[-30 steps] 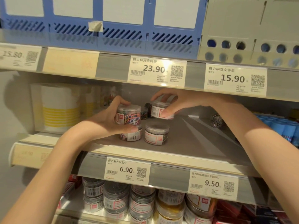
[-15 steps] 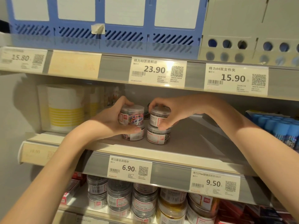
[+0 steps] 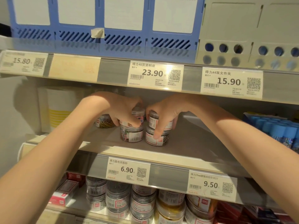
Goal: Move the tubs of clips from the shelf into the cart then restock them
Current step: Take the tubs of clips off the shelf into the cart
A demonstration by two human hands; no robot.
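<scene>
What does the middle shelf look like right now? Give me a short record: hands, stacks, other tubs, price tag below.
left hand: grips the top clear plastic tub of coloured clips
right hand: grips the top clear tub of dark clips
stacks: two, side by side, each two tubs high on the grey shelf
other tubs: one tub of gold clips behind the left hand
price tag below: 6.90
</scene>
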